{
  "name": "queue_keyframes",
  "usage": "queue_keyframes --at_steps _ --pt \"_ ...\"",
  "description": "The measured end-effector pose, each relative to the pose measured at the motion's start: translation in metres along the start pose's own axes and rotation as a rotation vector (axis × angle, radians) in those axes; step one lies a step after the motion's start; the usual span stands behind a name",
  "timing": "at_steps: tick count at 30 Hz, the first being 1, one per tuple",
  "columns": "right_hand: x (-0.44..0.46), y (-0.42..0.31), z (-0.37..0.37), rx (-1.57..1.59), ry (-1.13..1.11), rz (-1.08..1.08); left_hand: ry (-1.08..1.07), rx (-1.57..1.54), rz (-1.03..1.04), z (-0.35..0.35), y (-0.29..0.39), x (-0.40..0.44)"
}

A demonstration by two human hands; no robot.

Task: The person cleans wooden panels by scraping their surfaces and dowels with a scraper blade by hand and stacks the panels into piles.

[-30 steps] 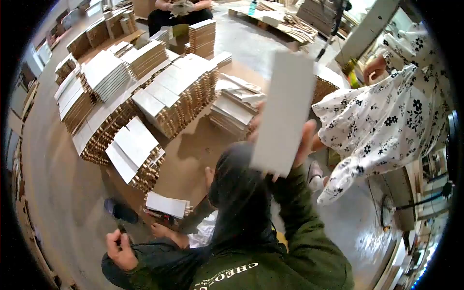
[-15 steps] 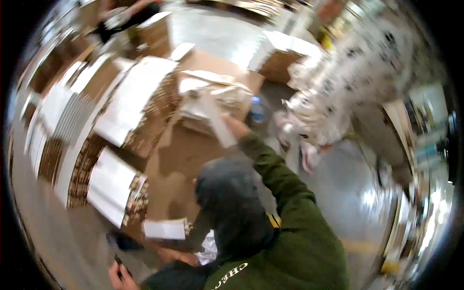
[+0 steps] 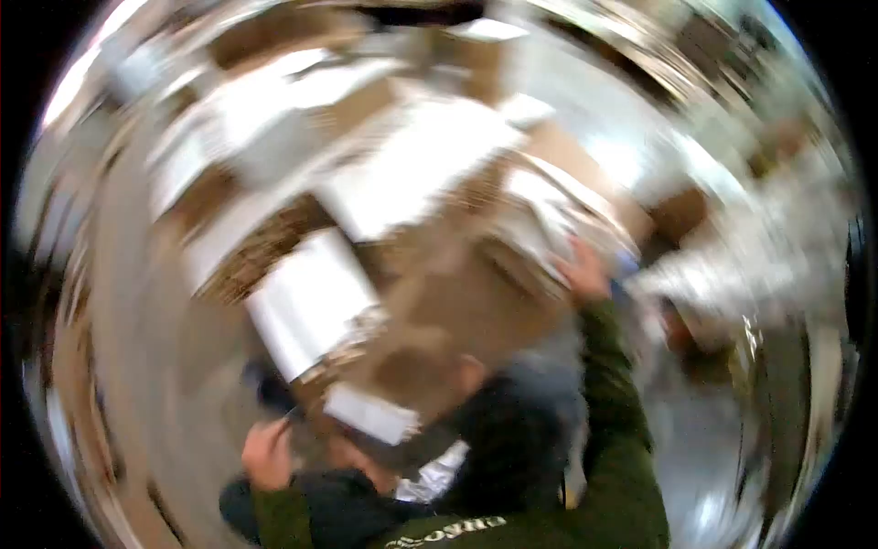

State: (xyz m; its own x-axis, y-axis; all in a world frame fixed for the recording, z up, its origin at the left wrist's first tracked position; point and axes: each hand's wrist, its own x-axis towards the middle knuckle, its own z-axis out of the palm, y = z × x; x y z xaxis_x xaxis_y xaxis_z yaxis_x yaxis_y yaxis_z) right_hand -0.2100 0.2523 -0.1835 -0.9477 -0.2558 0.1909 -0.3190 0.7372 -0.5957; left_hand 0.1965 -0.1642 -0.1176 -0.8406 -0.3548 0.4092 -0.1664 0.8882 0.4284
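The picture is smeared by motion. My right hand (image 3: 585,272), in a green sleeve, reaches out to the edge of a stack of white flat pieces (image 3: 530,220). Its fingers look spread, with the tips at the stack. Low on the left, my left hand (image 3: 265,453) is closed with curled fingers. A thin dark thing shows at its fingertips, too blurred to name. Between my arms is the dark-covered head (image 3: 521,412) of a person bent low. That person's hand (image 3: 361,465) is beside a crumpled white thing (image 3: 439,471).
Several stacks of white-topped brown cardboard pieces stand ahead, one large stack (image 3: 421,165) and a smaller one (image 3: 311,302). A short white bundle (image 3: 370,414) lies nearer. At the right is a person in a light patterned garment (image 3: 759,256). Grey floor (image 3: 686,457) shows below.
My view has swung left, so the stacks shift right. The white strip in my right hand before no longer shows there. More of my left hand and its green cuff has come into view.
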Motion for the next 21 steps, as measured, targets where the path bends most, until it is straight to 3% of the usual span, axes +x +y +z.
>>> queue_keyframes --at_steps 1,3,4,5,6,8,9,10,15,21 --pt "-0.004 0.035 0.008 -0.282 0.146 -0.429 -0.082 0.075 -0.047 -0.009 0.012 -0.001" --pt "-0.007 0.018 0.006 -0.301 0.015 -0.135 -0.093 0.262 -0.010 -0.009 0.006 -0.022" --pt "-0.005 0.011 0.005 -0.325 -0.050 0.009 -0.026 0.166 -0.017 -0.013 0.003 -0.032" --pt "-0.003 0.015 0.014 -0.359 -0.102 -0.016 0.041 0.068 -0.017 -0.016 -0.001 -0.040" --pt "-0.004 -0.002 0.033 -0.339 -0.124 -0.113 0.166 0.093 0.111 -0.026 -0.003 -0.045" --pt "-0.011 -0.038 0.068 -0.315 -0.179 -0.294 0.237 0.049 0.050 -0.044 -0.002 -0.073" --pt "-0.003 -0.058 0.087 -0.297 -0.217 -0.383 0.247 0.014 0.061 -0.054 -0.004 -0.089" --pt "0.068 -0.026 0.096 -0.264 -0.301 -0.381 0.164 0.054 0.017 -0.018 0.051 0.015" --pt "0.079 -0.065 0.143 -0.280 -0.400 -0.536 0.185 0.061 0.067 -0.007 0.053 0.016" --pt "0.090 -0.053 0.161 -0.320 -0.442 -0.595 0.152 0.048 -0.007 -0.006 0.047 0.006"
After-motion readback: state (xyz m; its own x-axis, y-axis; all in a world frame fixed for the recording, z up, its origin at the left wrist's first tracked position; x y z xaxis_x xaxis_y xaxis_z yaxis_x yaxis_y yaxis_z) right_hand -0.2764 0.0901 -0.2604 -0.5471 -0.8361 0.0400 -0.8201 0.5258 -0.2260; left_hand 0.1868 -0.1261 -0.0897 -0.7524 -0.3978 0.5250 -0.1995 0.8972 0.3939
